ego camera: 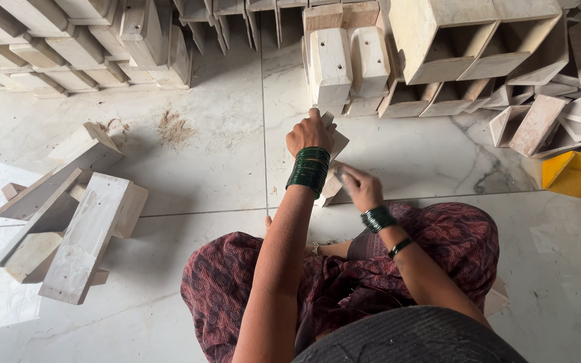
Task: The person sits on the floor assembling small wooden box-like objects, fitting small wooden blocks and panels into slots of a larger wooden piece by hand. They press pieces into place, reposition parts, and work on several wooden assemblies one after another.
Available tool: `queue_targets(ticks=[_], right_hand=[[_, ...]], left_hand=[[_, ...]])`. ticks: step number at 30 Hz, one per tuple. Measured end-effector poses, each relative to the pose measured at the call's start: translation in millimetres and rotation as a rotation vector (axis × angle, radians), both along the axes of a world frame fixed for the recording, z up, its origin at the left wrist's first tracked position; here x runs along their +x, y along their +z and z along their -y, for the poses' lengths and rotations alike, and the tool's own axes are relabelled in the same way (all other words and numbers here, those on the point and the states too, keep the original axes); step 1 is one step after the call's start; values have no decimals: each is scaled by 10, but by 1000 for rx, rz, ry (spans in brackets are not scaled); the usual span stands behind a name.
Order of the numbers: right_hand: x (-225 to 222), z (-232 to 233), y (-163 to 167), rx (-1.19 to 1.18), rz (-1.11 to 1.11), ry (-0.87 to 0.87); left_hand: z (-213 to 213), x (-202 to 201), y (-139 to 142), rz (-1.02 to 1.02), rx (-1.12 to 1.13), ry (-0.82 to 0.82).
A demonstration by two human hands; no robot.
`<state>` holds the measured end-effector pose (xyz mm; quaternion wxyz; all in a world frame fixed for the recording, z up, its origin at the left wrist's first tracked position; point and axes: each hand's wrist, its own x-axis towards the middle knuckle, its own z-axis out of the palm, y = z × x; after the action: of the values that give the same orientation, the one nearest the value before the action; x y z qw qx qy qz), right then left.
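I sit cross-legged on a pale marble floor. My left hand grips the top of a small pale wooden piece that stands tilted on the floor in front of my knees. My right hand presses against the lower side of the same piece, fingers closed on something small that I cannot make out. Green bangles ring both wrists. The lower part of the wooden piece is hidden behind my hands.
A loose pile of wooden pieces lies to my left. Rows of stacked wooden boxes and blocks line the far side. A yellow box sits at the right. Sawdust lies on the floor.
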<state>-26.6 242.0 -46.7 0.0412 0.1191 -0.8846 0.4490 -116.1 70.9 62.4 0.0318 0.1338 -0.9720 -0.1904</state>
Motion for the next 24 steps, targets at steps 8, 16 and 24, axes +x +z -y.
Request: queue_targets(ticks=[8, 16, 24], right_hand=[[6, 63, 28, 99, -112, 12], [-1, 69, 45, -12, -123, 163], [-22, 45, 2, -100, -125, 12]], left_hand=[[-14, -16, -62, -43, -61, -27], [-37, -30, -94, -77, -58, -4], [-41, -35, -187, -113, -42, 58]])
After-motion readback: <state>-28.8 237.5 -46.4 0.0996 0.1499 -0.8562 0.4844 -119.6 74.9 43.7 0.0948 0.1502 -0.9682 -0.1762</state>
